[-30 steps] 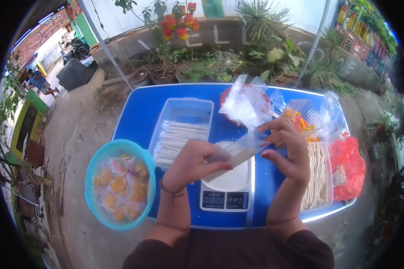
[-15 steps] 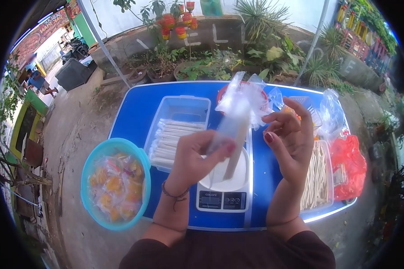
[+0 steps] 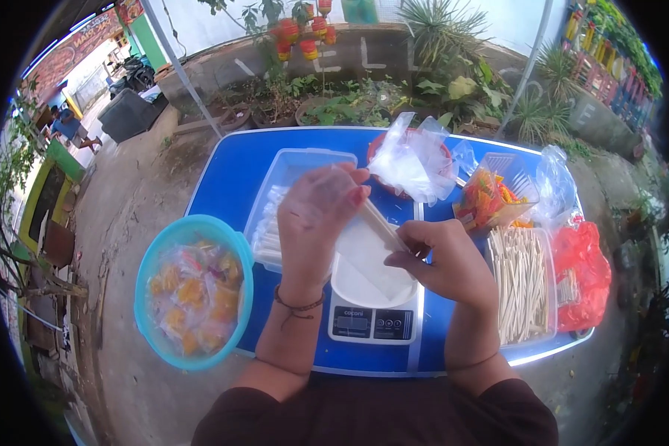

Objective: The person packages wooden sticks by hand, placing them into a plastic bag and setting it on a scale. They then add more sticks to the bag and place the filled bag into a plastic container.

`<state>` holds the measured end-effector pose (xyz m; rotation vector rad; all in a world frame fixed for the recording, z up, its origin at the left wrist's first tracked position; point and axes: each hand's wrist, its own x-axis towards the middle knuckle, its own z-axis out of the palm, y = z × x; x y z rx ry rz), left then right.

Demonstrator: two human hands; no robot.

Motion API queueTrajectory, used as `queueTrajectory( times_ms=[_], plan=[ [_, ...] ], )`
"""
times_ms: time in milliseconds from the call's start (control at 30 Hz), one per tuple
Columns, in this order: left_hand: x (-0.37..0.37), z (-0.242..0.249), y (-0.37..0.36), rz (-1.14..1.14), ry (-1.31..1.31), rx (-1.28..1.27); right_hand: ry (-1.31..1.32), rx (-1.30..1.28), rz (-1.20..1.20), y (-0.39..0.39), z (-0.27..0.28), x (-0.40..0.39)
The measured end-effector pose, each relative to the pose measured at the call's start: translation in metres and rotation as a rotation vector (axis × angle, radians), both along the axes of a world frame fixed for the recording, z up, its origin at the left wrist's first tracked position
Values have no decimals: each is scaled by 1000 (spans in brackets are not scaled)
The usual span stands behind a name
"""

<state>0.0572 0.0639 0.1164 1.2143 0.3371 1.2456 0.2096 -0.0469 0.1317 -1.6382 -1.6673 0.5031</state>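
Observation:
My left hand is raised over the blue table, pinching the upper end of a clear plastic bag that holds pale sticks. My right hand grips the bag's lower end just above the white digital scale. The bag slants down from left to right between both hands. Behind my left hand sits a clear tub of wrapped white sticks.
A turquoise bowl of wrapped orange snacks hangs off the table's left. A tray of loose pale sticks, a red bag, a container of orange-red snacks and crumpled clear bags lie right and behind. Plants stand beyond.
The bag was held upright by my left hand; now it slants downward. My right hand, open before, has closed on its lower end, and my left hand has moved up.

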Motion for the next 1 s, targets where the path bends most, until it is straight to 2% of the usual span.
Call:
queueTrajectory(
  times_ms=[167,333,433,467,533,633,733,833,967,1000],
  plan=[
    [-10,-1,8,102,-28,-61,-178,-57,-20,0,0,5],
    [-10,4,15,78,-102,-71,-64,-133,-11,-1,2,14],
    [-13,8,11,-11,200,92,-22,-120,-3,0,1,15],
    [-14,5,13,-74,176,28,-10,-107,1,0,0,15],
    [-13,-3,18,-204,125,-96,139,0,1,2,-2,11],
    [-4,-2,6,-137,-103,-228,352,104,3,4,-6,3],
    [-6,-4,3,-223,114,-76,426,90,5,6,-6,0],
    [0,-7,2,-95,90,-65,437,160,8,12,-14,0],
    [1,-11,5,10,-99,-86,446,225,-39,12,-10,-4],
    [2,-10,6,20,-135,-98,517,277,-41,14,-11,-4]
  ],
)
